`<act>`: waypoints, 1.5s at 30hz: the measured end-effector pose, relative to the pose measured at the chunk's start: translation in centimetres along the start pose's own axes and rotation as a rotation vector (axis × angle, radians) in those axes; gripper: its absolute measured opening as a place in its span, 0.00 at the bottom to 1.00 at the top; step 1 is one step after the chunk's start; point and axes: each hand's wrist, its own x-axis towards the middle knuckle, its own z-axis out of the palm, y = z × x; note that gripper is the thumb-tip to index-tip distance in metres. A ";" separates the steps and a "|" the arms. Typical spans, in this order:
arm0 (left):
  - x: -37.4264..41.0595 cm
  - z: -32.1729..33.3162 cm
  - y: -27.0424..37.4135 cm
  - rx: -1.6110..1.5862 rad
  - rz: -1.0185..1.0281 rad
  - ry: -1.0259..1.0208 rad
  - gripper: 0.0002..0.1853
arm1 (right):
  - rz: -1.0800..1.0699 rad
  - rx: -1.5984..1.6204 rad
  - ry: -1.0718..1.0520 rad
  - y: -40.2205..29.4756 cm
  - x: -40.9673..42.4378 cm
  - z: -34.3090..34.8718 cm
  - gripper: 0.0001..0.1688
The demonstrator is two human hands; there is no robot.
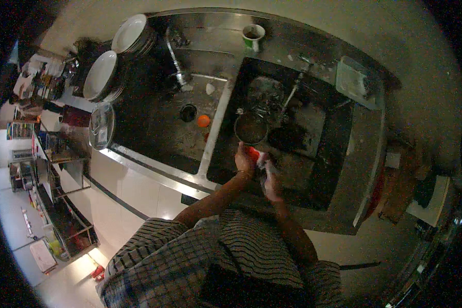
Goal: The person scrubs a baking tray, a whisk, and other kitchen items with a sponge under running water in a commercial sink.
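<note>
Over the right basin (319, 184) of a steel double sink, my left hand (243, 161) grips a small red object (254, 153), perhaps a cup or bowl. My right hand (271, 183) is pressed close against it from the other side. It has a whitish thing (261, 159) at its fingers; blur hides whether this is a scrubber, a cloth or foam. Just beyond both hands stands a round metal vessel (251, 129). Clear or shiny wares (265, 92) lie behind it, poorly lit.
A faucet spout (290, 94) reaches over the right basin. The left basin holds an orange round item (203, 121) near its drain (188, 112). Stacked white plates (101, 75) stand at left. A green-white cup (253, 34) and a translucent container (354, 79) sit on the back ledge.
</note>
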 end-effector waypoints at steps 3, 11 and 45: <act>-0.5 -2.2 0.2 0.534 0.092 0.140 0.17 | -0.093 -0.181 -0.050 -3.8 0.3 1.9 0.20; -2.5 -3.0 12.9 0.146 0.359 0.001 0.19 | -0.274 -0.092 -0.138 -9.7 2.7 8.1 0.19; -3.6 -10.7 21.3 -0.451 -0.041 -0.033 0.22 | -0.241 -0.253 -0.190 -9.6 11.1 18.5 0.19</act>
